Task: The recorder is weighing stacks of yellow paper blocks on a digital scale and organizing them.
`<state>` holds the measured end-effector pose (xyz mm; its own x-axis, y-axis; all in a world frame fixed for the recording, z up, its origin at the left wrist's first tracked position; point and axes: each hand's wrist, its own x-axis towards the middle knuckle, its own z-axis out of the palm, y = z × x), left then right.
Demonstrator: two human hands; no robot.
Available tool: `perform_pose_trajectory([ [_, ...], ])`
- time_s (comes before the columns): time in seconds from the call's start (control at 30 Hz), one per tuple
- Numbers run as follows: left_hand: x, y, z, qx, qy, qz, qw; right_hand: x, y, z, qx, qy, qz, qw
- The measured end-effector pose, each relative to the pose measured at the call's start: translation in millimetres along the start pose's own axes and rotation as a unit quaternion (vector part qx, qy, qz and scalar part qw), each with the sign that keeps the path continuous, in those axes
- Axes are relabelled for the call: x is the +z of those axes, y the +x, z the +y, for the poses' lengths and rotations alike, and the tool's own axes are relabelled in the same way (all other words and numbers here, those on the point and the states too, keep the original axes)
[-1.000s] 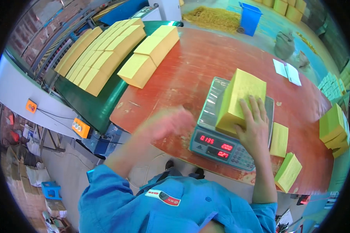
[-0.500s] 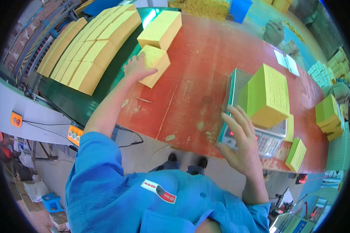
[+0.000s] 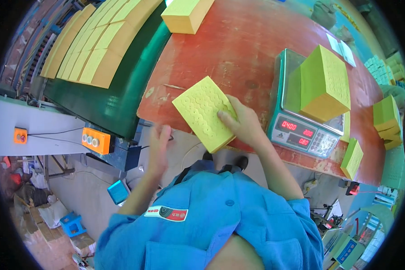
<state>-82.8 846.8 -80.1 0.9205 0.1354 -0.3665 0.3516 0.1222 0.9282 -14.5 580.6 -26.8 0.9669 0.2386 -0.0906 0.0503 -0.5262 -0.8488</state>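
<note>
My right hand (image 3: pixel 245 120) grips a stack of yellow embossed paper (image 3: pixel 202 112) along its right side, with the thumb on the patterned top. The stack is tilted above the near edge of the red table (image 3: pixel 216 58). Left of it, apart from the stack, is my left hand (image 3: pixel 159 146), smeared by motion, so its fingers are unclear. To the right a digital scale (image 3: pixel 310 140) with lit red figures bears a taller stack of yellow paper (image 3: pixel 326 81). Another yellow stack (image 3: pixel 184 20) sits at the table's far left corner.
A green conveyor belt (image 3: pixel 121 101) at the left carries rows of yellow stacks (image 3: pixel 96 49). An orange button box (image 3: pixel 96 140) is mounted by its near end. A thin yellow bundle (image 3: pixel 352 158) stands right of the scale, and more stacks (image 3: pixel 387 119) lie at the far right.
The nearer stack at the table's left has come toward me and is now in my right hand. My left hand has drawn back from it; my right hand has moved left from the scale.
</note>
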Motion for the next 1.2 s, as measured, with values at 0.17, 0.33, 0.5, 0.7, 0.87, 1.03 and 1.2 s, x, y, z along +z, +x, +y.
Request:
perform_pose_trajectory([
  [0.17, 42.3, -47.6, -20.7, -0.11, -0.235, -0.065, 0.964, 26.7, -34.4, -3.1, -0.008, -0.03, -0.004, 1.0],
  [0.33, 61.4, -55.8, -12.7, -0.092, -0.291, -0.064, 0.95, 23.9, -51.1, -2.4, -0.023, -0.018, 0.014, 0.999],
  [0.5, 67.8, -61.7, -13.3, -0.075, -0.201, -0.043, 0.976, 6.7, -62.3, 20.0, -0.039, 0.11, 0.01, 0.993],
  [0.7, 71.2, -71.8, 34.6, 0.031, -0.255, -0.072, 0.964, -50.5, -89.8, 37.1, -0.037, 0.182, 0.07, 0.98],
  [0.87, 162.3, -20.9, 131.0, 0.151, -0.149, -0.241, 0.947, -165.7, -106.2, 3.4, -0.003, 0.331, 0.025, 0.943],
  [1.03, 294.5, 31.2, 205.0, 0.257, -0.079, -0.428, 0.863, -275.2, -82.6, -5.5, 0.011, 0.285, 0.206, 0.936],
  [1.2, 379.7, 55.6, 251.1, 0.022, 0.072, -0.463, 0.883, -328.4, -53.7, 42.1, 0.041, 0.336, 0.203, 0.919],
])
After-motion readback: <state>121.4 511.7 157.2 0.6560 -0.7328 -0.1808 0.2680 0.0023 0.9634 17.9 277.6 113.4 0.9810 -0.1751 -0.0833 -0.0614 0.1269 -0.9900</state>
